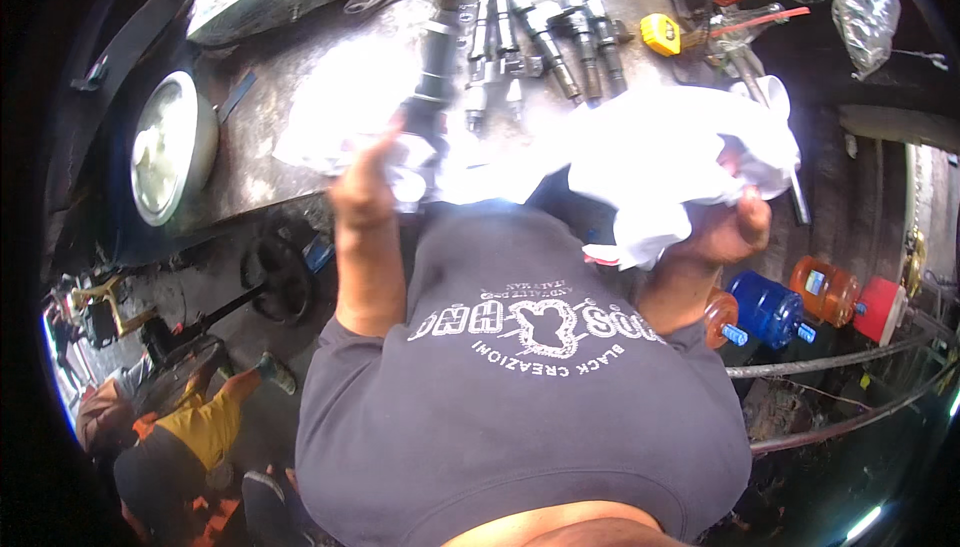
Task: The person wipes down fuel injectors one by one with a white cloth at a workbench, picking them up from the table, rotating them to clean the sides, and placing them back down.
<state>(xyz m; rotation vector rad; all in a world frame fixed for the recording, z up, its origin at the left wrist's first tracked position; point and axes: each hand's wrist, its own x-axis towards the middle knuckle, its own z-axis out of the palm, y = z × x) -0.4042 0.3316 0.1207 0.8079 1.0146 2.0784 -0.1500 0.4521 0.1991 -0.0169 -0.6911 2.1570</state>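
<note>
My left hand (364,187), smeared by motion, is closed around the lower end of a long black cylindrical part (436,62), which stands out toward the far side of the bench. Some white material is bunched beside those fingers; glare hides its edges. On the right, my right hand (735,229) grips a crumpled white cloth (650,152), bright with glare, its folds hanging toward my shirt. Between and beyond my hands, several slim metal injectors (545,42) lie side by side on the metal workbench (265,142).
A white bowl (165,147) sits at the bench's left edge. Beyond the injectors are a yellow tape measure (660,35) and a clear plastic bag (860,17). Large blue bottles (765,309) and orange ones stand at right. A person in yellow (205,422) is low at left.
</note>
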